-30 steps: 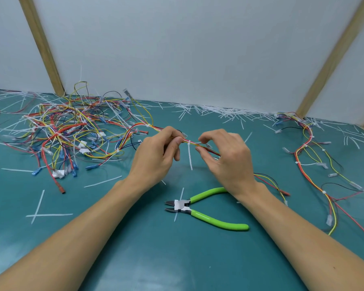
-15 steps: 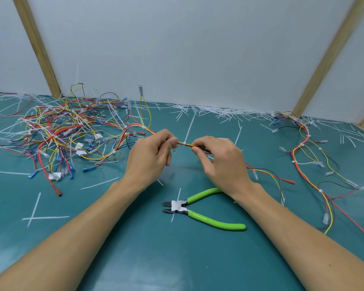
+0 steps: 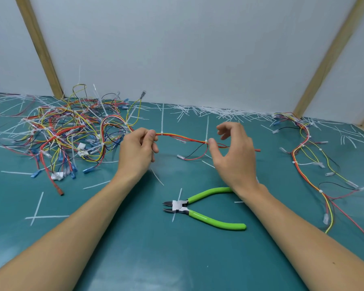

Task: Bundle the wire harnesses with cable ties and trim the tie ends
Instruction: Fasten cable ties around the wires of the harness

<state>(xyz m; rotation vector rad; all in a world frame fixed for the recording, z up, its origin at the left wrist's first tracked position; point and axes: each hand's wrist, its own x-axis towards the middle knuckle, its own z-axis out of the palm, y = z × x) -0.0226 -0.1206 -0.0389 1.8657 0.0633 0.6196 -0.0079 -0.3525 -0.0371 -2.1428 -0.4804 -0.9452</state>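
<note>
A teal work surface (image 3: 135,259) backed by white panels and wooden battens carries the harness job. The left hand (image 3: 138,153) pinches the wire harness (image 3: 185,138) between thumb and forefinger, holding the bundle raised just above the surface; the right hand (image 3: 233,152), which pinched the same bundle half a second ago, has released it, and its fingers (image 3: 224,128) now stand apart and curved, just beside the wires without gripping. Two cable ties (image 3: 162,118) now stand upright on the stretch between the hands, their tails uncut, one just right of the left fingers, the other by the right thumb. Judged from this, tightening is finished here and trimming is due next. The green-handled cutters (image 3: 206,208) lie on the surface below the right wrist, blades parted. Further out lie a tangled wire pile (image 3: 67,133) at left, a tied harness (image 3: 309,162) at right, and scattered tie offcuts (image 3: 208,112).
</note>
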